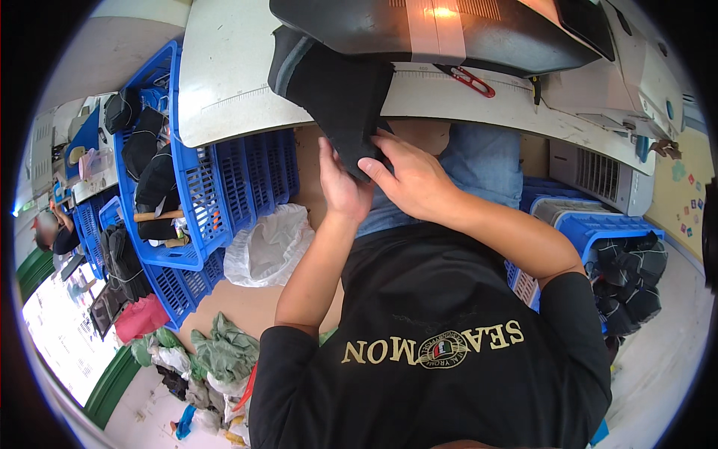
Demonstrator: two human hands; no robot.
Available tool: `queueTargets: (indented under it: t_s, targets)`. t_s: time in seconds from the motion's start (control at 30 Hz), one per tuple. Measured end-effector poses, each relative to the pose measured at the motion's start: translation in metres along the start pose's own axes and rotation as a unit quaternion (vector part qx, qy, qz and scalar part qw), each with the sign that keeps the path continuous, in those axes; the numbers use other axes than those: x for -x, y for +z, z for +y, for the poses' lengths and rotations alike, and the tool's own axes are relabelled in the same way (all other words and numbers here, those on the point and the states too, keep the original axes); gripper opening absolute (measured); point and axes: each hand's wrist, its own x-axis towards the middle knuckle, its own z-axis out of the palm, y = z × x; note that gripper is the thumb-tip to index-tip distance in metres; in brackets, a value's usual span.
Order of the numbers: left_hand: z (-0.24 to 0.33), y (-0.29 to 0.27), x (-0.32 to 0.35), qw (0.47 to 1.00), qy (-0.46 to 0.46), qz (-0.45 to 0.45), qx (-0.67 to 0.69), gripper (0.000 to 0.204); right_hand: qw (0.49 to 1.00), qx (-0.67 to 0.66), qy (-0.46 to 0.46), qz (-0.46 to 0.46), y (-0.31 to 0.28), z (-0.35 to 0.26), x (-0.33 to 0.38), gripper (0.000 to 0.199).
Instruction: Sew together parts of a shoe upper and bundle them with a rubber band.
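Note:
A black fabric piece (340, 90) with a grey strip along its far left end hangs over the front edge of a white worktable (224, 97). Its near end is between my two hands. My left hand (345, 187) grips it from the left, with the fingers partly behind the cloth. From the right, my right hand (411, 176) pinches it, thumb on top and fingers bent round the edge. Just beyond stands the dark body of a sewing machine (359, 34), which covers part of the table. Red-handled thread snips (473, 81) lie on the table to the right.
Blue plastic crates (198, 202) with dark bundles stand at my left, beside a white plastic bag (269, 247). Another blue crate (609, 222) at my right holds black bundles (628, 277). Crumpled bags and cloth (224, 348) lie on the floor. Another person (63, 232) is at far left.

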Motion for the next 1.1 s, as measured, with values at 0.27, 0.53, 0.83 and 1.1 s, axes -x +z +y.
queueTargets:
  t_s: [0.27,0.53,0.83,1.1]
  targets:
    - [-0.011,-0.001,-0.006,0.988,0.058,-0.016,-0.141,0.056,0.996,-0.051,0.05,-0.057,0.006,0.001,0.005,0.088]
    - [0.007,-0.002,-0.009,0.969,0.06,-0.016,-0.237,0.041,0.968,-0.222,0.08,-0.084,-0.014,0.013,-0.009,0.077]
    - [-0.011,-0.001,-0.011,0.93,0.182,-0.072,-0.311,0.04,0.951,-0.278,0.102,-0.089,-0.029,0.009,-0.023,0.074]
    - [-0.022,0.002,-0.005,0.972,0.131,-0.03,-0.191,0.047,0.974,-0.149,0.172,-0.002,-0.029,0.001,-0.046,0.07]
